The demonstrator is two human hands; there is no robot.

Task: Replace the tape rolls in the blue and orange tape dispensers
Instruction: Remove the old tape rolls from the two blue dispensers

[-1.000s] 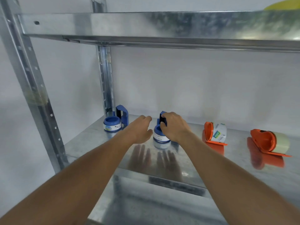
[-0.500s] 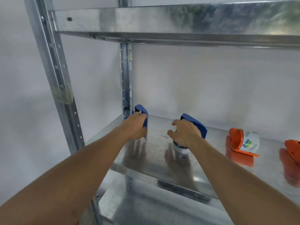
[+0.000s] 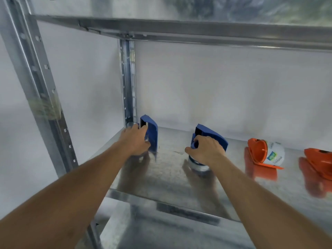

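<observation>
In front of you, a shiny metal shelf (image 3: 170, 178) carries two blue tape dispensers (image 3: 151, 135) (image 3: 212, 135) toward its left and two orange tape dispensers (image 3: 258, 151) (image 3: 318, 160) toward its right.

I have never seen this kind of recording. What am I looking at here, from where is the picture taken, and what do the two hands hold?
No machine is here: a person works with two bare hands. The camera sits on the person's head and looks forward and down, so both arms reach away from you into a metal shelf.

The left hand grips one blue tape dispenser, near the back corner post. The right hand grips a second blue tape dispenser; a tape roll shows below that hand.

Further right, two orange dispensers lie untouched on the shelf. The nearer orange dispenser holds a white roll with a printed label. The far orange dispenser is cut off by the picture's edge.

The shiny shelf surface mirrors the arms and the dispensers.
</observation>
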